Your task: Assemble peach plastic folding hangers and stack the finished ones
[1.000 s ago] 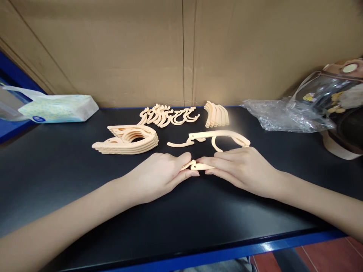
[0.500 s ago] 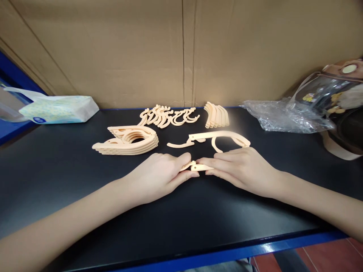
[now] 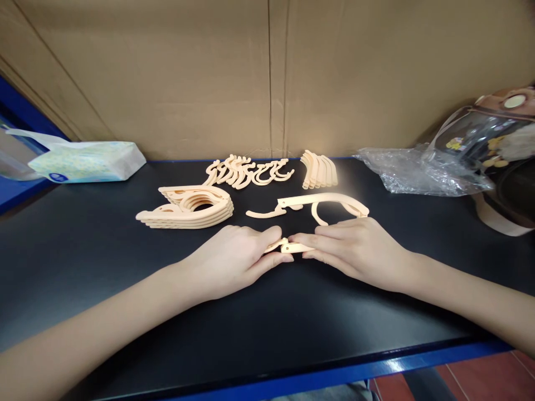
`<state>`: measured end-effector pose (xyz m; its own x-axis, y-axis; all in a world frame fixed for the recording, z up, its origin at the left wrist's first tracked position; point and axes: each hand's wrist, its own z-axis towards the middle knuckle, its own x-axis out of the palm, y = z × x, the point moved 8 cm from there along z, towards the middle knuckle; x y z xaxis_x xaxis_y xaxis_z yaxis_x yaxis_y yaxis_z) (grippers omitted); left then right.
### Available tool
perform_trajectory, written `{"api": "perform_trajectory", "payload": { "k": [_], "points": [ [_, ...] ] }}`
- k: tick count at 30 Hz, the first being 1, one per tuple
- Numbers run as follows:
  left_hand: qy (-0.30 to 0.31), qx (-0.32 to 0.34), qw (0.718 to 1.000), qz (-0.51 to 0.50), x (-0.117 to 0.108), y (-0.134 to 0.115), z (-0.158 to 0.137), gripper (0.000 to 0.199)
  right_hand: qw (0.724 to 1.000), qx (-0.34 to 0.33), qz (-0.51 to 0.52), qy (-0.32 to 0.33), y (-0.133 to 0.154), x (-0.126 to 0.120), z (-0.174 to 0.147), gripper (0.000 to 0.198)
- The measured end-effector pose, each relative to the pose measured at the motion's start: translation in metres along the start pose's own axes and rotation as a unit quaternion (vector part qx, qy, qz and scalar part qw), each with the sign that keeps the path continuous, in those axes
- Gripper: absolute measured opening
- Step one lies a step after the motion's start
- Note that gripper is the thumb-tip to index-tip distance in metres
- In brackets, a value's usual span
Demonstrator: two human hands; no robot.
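My left hand [image 3: 242, 253] is closed, pinching a small peach plastic hanger part [image 3: 273, 245] between thumb and fingers. From the other side my right hand [image 3: 359, 250] grips a hanger arm [image 3: 297, 248] with a hole near its end. The two ends meet between my fingertips; how far they are joined I cannot tell, and most of each part is hidden. Just beyond my hands lie another hanger arm [image 3: 317, 197] and a curved hook piece [image 3: 264, 214]. To the left sits a stack of folded hangers [image 3: 188, 220].
Loose hanger hooks [image 3: 236, 171] and a row of hanger arms [image 3: 320, 170] lie at the back of the black table [image 3: 259, 334]. A tissue pack [image 3: 87, 161] is at left. Crumpled clear plastic [image 3: 422, 170] and a transparent bag [image 3: 480, 133] are at right. Cardboard [image 3: 188, 78] stands behind.
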<state>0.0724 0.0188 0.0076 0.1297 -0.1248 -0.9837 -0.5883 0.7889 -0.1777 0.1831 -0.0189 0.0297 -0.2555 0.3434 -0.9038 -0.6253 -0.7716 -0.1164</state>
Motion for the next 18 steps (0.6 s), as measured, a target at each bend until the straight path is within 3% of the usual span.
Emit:
{"api": "perform_trajectory", "payload": {
  "k": [4, 11, 18],
  "points": [
    [0.004, 0.015, 0.999, 0.033, 0.000, -0.003, 0.000, 0.031, 1.000, 0.003, 0.006, 0.003, 0.000, 0.001, -0.001, 0.035],
    [-0.062, 0.099, 0.984, 0.138, -0.005, -0.014, -0.003, 0.027, 0.999, 0.020, 0.011, 0.033, -0.004, 0.007, -0.002, 0.038],
    [-0.078, 0.130, 0.966, 0.210, -0.004, -0.018, -0.006, 0.028, 0.998, 0.023, 0.036, 0.035, -0.003, 0.006, -0.002, 0.037]
  ]
}}
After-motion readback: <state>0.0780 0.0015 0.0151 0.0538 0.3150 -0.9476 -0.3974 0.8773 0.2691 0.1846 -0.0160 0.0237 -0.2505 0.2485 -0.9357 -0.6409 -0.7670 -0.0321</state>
